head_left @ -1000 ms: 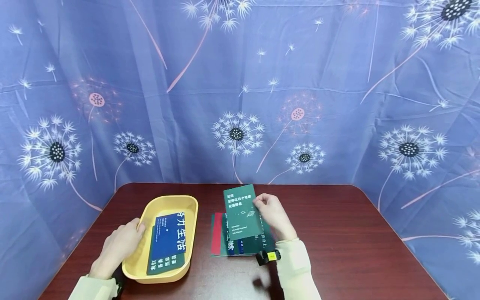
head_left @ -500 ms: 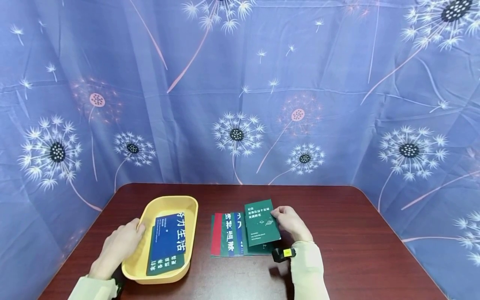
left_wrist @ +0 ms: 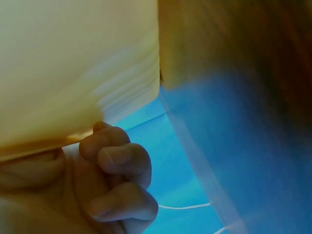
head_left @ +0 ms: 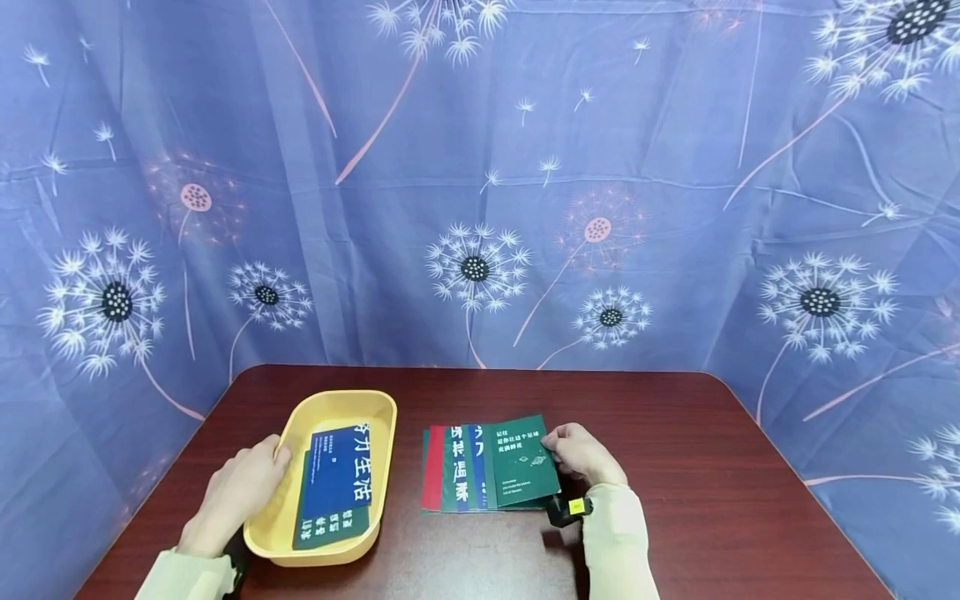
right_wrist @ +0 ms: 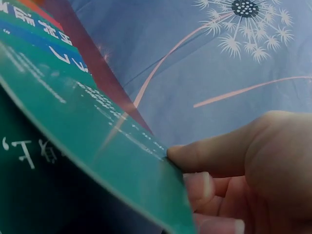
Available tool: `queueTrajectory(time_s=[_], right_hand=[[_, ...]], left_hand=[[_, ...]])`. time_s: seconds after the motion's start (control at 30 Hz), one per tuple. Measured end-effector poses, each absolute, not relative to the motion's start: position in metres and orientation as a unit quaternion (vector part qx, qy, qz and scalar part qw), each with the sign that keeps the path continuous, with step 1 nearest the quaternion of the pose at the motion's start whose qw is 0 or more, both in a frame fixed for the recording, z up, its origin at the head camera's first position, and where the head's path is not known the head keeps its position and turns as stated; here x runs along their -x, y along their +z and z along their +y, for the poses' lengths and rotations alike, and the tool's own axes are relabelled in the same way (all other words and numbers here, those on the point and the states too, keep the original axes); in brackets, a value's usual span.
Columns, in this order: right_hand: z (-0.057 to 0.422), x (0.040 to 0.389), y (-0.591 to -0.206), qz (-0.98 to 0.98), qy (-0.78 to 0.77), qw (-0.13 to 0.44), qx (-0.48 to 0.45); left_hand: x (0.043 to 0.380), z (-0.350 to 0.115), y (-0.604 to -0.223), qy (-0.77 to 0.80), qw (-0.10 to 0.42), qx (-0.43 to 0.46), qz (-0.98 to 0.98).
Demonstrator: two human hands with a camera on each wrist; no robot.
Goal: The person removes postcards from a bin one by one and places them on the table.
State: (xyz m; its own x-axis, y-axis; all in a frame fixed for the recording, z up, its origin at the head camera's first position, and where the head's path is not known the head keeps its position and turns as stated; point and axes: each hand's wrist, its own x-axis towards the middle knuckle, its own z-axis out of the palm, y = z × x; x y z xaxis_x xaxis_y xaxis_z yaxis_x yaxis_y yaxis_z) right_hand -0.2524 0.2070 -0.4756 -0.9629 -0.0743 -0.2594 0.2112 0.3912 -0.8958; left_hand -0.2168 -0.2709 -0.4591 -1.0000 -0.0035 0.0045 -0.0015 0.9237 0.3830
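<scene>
My left hand (head_left: 243, 492) grips the left rim of a yellow plastic tray (head_left: 384, 454), its curled fingers (left_wrist: 124, 161) visible under the edge in the left wrist view. Inside the tray, a blue card (head_left: 336, 473) with white characters overlaps a green card (head_left: 348, 525). In the middle of the table, my right hand (head_left: 583, 454) pinches the right edge of a dark green card (head_left: 521, 462) between thumb and fingers. This card lies tilted over a fanned row of cards; the right wrist view shows its near edge raised above another green card (right_wrist: 29, 161).
The fanned cards include a red card (head_left: 432, 471), a green one with white characters (head_left: 454, 492) and a blue one (head_left: 477, 479). Both containers of cards rest on a dark red wooden table (head_left: 697, 483). A blue dandelion-patterned curtain (head_left: 390, 275) hangs behind and at the sides.
My right hand has carried the green card right and down onto the right end of the fanned cards. My left hand and the tray have stayed in place.
</scene>
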Motion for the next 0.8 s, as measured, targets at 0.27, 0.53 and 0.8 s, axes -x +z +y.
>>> queueTrajectory(time_s=[0.27,0.53,0.8], right_hand=[[0.2042,0.2541,-0.4770,0.830,-0.543,0.121,-0.038],[0.2012,0.2546,-0.4799,0.850,-0.513,0.108,-0.050],[0.1977,0.2562,-0.4848,0.896,-0.430,0.083,-0.066]], left_hand=[[0.2172,-0.2710,-0.4587,-0.191,0.006,0.000,-0.982],[0.2173,-0.2713,-0.4586,-0.191,0.004,-0.002,-0.982],[0.2167,-0.2701,-0.4581,-0.193,0.003,-0.004,-0.981]])
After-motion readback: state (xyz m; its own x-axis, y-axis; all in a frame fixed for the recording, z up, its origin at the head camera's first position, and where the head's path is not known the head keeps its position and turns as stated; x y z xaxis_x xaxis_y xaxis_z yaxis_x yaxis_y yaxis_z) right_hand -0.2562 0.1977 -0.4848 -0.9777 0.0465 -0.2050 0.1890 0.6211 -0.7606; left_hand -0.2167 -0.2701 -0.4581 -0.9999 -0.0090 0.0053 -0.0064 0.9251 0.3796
